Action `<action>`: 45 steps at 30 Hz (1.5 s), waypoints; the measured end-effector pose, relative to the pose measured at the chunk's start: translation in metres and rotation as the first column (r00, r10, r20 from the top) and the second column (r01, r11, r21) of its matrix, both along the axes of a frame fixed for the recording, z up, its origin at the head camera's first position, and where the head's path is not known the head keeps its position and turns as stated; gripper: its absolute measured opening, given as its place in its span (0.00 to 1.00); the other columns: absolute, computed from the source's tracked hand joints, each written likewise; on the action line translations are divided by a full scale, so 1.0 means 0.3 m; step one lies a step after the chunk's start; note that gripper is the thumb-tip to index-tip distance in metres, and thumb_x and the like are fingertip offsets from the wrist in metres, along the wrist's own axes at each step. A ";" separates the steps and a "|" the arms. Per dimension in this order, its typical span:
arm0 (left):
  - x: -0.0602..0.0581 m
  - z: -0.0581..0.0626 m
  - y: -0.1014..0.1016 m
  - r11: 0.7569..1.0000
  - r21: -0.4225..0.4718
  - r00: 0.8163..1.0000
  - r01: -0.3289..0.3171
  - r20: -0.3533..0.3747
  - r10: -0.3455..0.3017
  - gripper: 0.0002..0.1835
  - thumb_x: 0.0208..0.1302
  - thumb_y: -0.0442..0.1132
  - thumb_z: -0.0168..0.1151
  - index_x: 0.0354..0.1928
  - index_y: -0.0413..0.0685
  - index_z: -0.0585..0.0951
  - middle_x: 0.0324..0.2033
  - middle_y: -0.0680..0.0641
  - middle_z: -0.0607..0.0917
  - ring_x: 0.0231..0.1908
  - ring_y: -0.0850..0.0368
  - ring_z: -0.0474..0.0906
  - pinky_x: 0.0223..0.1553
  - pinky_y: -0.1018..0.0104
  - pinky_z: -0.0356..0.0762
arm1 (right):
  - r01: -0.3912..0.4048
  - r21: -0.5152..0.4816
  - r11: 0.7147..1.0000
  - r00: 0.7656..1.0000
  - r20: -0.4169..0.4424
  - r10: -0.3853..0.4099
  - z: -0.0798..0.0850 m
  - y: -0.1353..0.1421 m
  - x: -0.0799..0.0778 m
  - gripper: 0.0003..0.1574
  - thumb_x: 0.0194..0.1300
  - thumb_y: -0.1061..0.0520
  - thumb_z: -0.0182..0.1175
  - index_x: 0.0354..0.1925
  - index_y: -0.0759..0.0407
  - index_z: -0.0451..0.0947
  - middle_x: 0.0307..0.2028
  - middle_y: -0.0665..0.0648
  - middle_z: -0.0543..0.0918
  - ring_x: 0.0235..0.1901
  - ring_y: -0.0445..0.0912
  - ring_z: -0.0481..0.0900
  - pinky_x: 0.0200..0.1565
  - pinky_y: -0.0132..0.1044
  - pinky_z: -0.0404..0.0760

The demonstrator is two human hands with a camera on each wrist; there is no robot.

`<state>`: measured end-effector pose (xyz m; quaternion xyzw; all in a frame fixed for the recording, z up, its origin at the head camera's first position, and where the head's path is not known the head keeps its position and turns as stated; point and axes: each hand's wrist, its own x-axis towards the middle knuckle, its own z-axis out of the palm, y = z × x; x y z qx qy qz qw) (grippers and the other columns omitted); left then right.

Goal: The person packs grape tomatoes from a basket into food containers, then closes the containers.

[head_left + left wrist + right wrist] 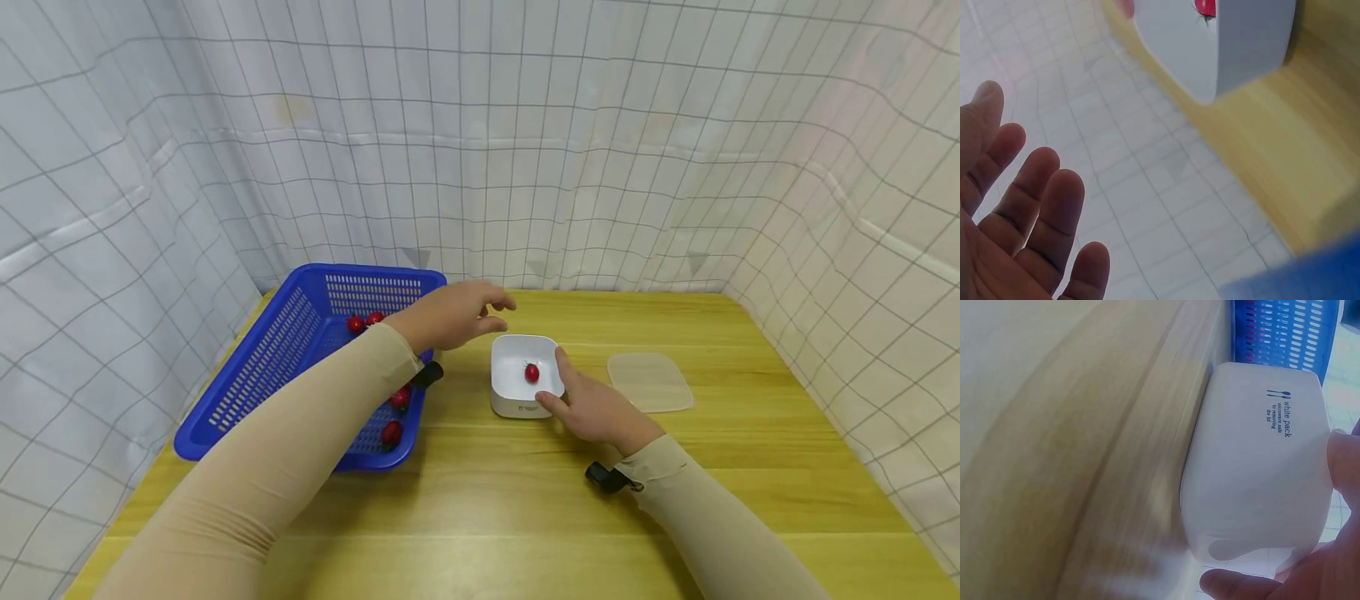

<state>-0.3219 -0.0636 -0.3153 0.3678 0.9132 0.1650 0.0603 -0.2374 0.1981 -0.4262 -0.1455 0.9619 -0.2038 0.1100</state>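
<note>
A white square plastic container (pixel 508 360) stands on the table with one cherry tomato (pixel 532 372) inside. My right hand (pixel 596 408) holds it by the right side, the thumb near its front corner and a finger at the rim farther back. Printed lettering marks the container's wall (pixel 1254 456) in the right wrist view. My left hand (pixel 456 315) hovers between the container and a blue basket (pixel 193 442), fingers loosely bent and apart. Nothing is in its palm (pixel 997 269). Several red tomatoes (pixel 392 433) lie in the basket, partly hidden by my left arm.
A flat translucent lid (pixel 651 383) lies on the wooden table (pixel 487 517), right of the container. White gridded curtain (pixel 510 167) surrounds the table at the back and both sides.
</note>
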 end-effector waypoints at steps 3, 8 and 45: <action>-0.031 0.015 -0.059 0.996 0.062 0.998 -0.068 0.016 0.067 0.23 0.79 0.51 0.60 0.71 0.54 0.77 0.64 0.47 0.82 0.61 0.50 0.80 0.64 0.50 0.80 | 0.003 0.002 1.000 1.000 0.004 -0.003 0.000 -0.001 0.000 0.63 0.79 0.27 0.45 0.84 0.63 0.29 0.76 0.71 0.67 0.71 0.63 0.74 0.71 0.60 0.73; -0.087 0.025 -0.204 0.967 0.125 0.974 -0.223 0.076 0.215 0.25 0.79 0.49 0.59 0.74 0.54 0.74 0.66 0.43 0.80 0.64 0.45 0.78 0.66 0.45 0.77 | 0.000 0.014 1.000 1.000 0.001 0.000 -0.005 0.000 -0.001 0.63 0.79 0.25 0.43 0.84 0.63 0.29 0.76 0.70 0.67 0.71 0.62 0.74 0.71 0.59 0.73; -0.169 -0.237 -0.603 0.869 -0.217 0.870 -0.445 0.122 0.477 0.25 0.75 0.39 0.60 0.70 0.39 0.76 0.65 0.28 0.79 0.66 0.28 0.75 0.72 0.30 0.64 | -0.016 -0.014 1.000 1.000 -0.002 0.016 -0.017 0.014 -0.003 0.63 0.79 0.25 0.44 0.84 0.63 0.30 0.79 0.69 0.62 0.75 0.63 0.69 0.74 0.59 0.69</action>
